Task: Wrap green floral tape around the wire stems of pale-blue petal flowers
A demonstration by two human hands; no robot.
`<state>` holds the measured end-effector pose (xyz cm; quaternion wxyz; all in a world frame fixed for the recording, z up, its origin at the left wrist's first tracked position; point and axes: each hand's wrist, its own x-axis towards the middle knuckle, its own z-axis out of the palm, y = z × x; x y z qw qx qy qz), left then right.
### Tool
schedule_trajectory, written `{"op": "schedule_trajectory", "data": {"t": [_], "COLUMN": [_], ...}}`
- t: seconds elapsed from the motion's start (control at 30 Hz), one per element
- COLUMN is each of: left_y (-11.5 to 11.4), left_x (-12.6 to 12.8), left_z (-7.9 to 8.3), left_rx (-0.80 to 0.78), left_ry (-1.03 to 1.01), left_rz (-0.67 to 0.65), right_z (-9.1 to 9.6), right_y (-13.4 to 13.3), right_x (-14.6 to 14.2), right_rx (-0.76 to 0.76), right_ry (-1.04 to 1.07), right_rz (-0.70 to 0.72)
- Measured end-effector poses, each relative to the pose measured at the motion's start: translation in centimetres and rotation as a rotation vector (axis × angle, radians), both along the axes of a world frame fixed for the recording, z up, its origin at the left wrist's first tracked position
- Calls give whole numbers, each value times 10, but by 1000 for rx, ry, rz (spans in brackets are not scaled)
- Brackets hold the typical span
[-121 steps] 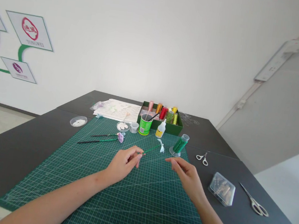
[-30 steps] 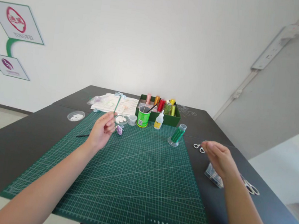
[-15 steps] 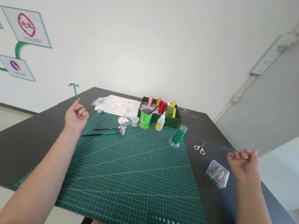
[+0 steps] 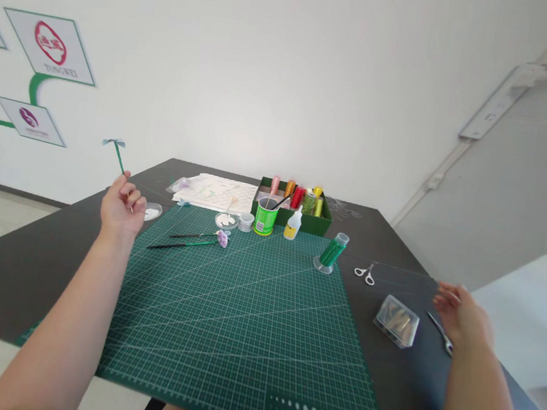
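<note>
My left hand (image 4: 124, 203) is closed in a pinch around the thin green stem of a small pale-blue artificial flower (image 4: 117, 149), held up above the table's left side. Far out on the right, my right hand (image 4: 457, 311) has its fingers pinched together at the end of a fine thread (image 4: 407, 271). Faintly visible, this thread stretches leftward past the white-handled scissors (image 4: 365, 272) toward the spool of green thread (image 4: 332, 252). The spool leans on the right edge of the green cutting mat (image 4: 240, 314).
Two dark-handled stems, one with a purple flower (image 4: 222, 238), lie on the mat. Behind stand a green can (image 4: 266, 217), a glue bottle (image 4: 293, 224) and a box of thread spools (image 4: 318, 222). A clear plastic case (image 4: 397, 321) and more scissors (image 4: 441, 333) lie at right.
My left hand has moved left with the flower, uncovering a white dish. My right hand has gone further right and slightly down, exposing the second scissors. The green spool has shifted slightly right.
</note>
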<state>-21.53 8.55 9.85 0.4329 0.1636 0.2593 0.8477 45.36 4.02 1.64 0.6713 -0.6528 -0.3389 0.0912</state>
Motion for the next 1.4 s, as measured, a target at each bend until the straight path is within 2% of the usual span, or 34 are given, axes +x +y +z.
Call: {"op": "schedule_trajectory", "data": {"t": [0.1, 0.17, 0.23, 0.3, 0.37, 0.47, 0.53, 0.6, 0.67, 0.73, 0.83, 0.97, 1.2, 1.3, 1.4], "left_y": [2, 1, -3, -13, -26, -50, -63, -73, -80, -85, -90, -94, -94, -88, -82], "left_x": [11, 28, 54, 86, 119, 157, 172, 180, 185, 188, 191, 193, 192, 190, 187], "left_z": [-1, -3, -9, -18, -29, -45, -52, -57, -60, -62, -64, -67, -70, -71, -75], "left_rx": [-1, 17, 32, 16, -2, 19, 26, 21, 26, 42, 56, 60, 52, 38, -1], "left_ry": [158, 303, 456, 615, 781, 949, 982, 1000, 1037, 1083, 1126, 1178, 1362, 1438, 1530], "left_rz": [12, -44, -175, -289, -443, -657, -749, -798, -809, -795, -784, -771, -588, -537, -525], "right_z": [2, 8, 17, 24, 28, 26, 21, 16, 13, 11, 12, 11, -11, -12, -1], "right_y": [-2, -2, -1, -1, -3, -14, -25, -36, -44, -49, -50, -53, -62, -62, -64], "right_x": [-11, -28, -55, -90, -132, -194, -228, -253, -271, -282, -292, -298, -295, -290, -284], "right_rx": [-239, -304, -283, -131, 59, 28, -77, -169, -188, -171, -163, -249, -265, -253, -206], "right_ry": [-29, -98, -224, -505, -663, -617, -413, -100, 199, 402, 495, 419, 265, 106, -105], "right_rz": [-239, -362, -386, -314, -104, 506, 905, 1214, 1408, 1506, 1537, 1483, 1186, 1124, 1104]}}
